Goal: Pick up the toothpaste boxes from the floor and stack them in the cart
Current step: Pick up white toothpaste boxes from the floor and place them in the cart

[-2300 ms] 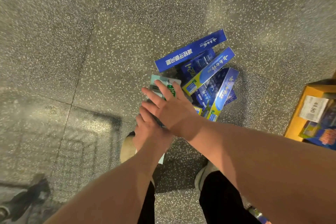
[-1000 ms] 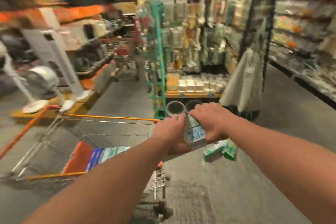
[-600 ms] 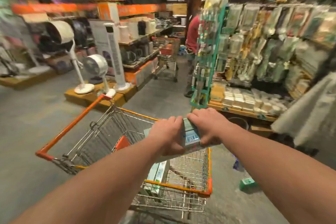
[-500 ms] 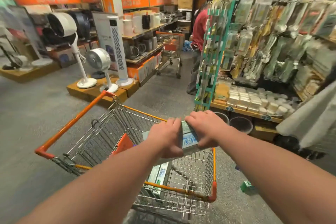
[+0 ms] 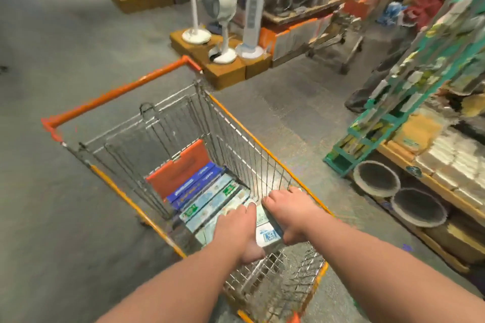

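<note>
Print on the pale cardboard toothpaste box is too blurred to read; only a blue square mark shows on its near end. The left hand and right hand grip it from either side, fingers curled round it, low inside the wire cart. At ten o'clock from it, pale green-marked boxes and a blue box lie side by side by an orange flap.

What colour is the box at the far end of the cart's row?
The far box is dark blue; the head view shows it best.
</note>
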Action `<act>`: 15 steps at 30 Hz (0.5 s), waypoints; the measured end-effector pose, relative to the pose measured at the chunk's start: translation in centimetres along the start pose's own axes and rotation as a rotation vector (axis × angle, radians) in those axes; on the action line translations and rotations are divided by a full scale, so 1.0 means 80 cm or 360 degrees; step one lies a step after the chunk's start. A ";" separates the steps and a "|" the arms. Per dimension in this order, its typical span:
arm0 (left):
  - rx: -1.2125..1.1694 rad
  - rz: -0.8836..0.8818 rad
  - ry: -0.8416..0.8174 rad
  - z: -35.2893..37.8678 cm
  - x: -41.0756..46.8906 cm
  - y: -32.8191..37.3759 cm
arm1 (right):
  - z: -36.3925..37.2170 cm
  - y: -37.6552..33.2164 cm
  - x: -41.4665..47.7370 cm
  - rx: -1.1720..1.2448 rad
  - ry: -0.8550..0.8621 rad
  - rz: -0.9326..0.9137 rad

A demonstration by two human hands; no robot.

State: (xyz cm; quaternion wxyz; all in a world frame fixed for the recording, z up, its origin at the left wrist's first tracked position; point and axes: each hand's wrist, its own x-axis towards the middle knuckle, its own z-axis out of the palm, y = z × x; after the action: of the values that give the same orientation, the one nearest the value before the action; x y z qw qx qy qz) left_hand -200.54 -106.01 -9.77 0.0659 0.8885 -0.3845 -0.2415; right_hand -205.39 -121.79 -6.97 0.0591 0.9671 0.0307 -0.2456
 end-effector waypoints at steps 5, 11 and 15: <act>-0.0071 -0.0328 -0.0195 0.082 0.042 0.004 | 0.079 0.024 0.060 -0.0060 -0.0096 -0.0285; -0.0055 -0.0532 -0.0376 0.177 0.105 -0.004 | 0.179 0.040 0.128 -0.0069 -0.0187 -0.0436; -0.0070 -0.0681 -0.0398 0.226 0.144 -0.025 | 0.220 0.036 0.181 -0.0085 -0.0194 -0.0532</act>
State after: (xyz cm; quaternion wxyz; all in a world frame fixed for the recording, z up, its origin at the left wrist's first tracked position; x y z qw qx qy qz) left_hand -201.13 -111.61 -30.52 -0.0156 0.9112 -0.1875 -0.3665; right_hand -200.72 -126.47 -28.93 0.0449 0.9299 0.1940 -0.3092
